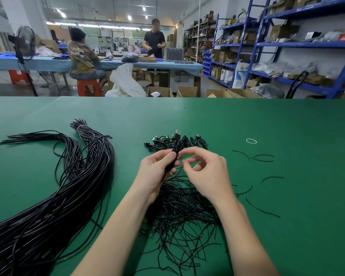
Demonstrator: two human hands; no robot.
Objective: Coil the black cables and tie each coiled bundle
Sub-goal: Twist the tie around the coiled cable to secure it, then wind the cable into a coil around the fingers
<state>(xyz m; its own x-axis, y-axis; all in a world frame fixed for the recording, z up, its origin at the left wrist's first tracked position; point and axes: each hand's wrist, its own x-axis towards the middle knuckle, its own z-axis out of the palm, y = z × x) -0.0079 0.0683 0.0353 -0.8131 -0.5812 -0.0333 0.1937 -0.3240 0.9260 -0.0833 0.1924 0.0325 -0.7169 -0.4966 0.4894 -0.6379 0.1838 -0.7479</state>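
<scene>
My left hand (157, 168) grips a coiled black cable (176, 145) upright above the green table (287, 120), its USB plug pointing up. My right hand (205, 172) is beside it, thumb and forefinger pinching a thin black tie at the bundle's middle. Behind my hands lies a small pile of tied cable bundles (195, 141). Under my wrists spreads a heap of loose thin black ties (183, 212). A thick hank of long uncoiled black cables (68, 196) sweeps along the table's left side.
Several stray ties (263, 158) lie scattered to the right, with a white rubber band (251, 141) further back. Beyond the table's far edge are cardboard boxes, blue shelving (287, 44) and two people at another table (48, 62).
</scene>
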